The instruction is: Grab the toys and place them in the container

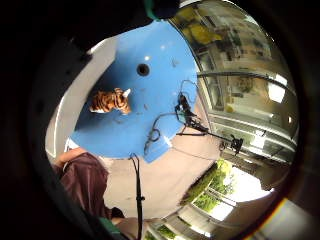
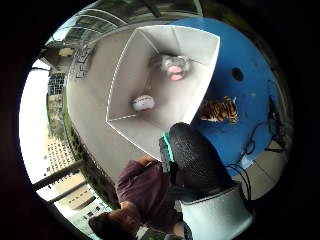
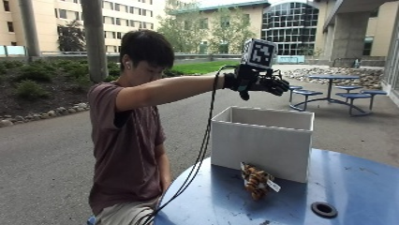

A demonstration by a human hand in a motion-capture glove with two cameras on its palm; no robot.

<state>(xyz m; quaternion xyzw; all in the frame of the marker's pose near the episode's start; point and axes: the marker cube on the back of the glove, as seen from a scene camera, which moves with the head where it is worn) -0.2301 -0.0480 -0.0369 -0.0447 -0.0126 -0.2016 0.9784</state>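
High above the white container (image 3: pixel 262 140), the gloved right hand (image 3: pixel 259 83) is held open and empty; the tiger toy (image 3: pixel 255 180), just outside the container's wall on the blue bench (image 3: pixel 349 187), risks being overlooked.

Table top (image 3: pixel 349 183): smooth blue painted surface, slight sheen noted. Container (image 3: pixel 262 140): matt white walls, plastic or card not determined. Tiger toy (image 3: pixel 256 180): soft striped plush. Glove (image 3: pixel 252 82): black knitted cloth.

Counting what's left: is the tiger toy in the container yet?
Out. The tiger toy lies on the blue table, against the white container.
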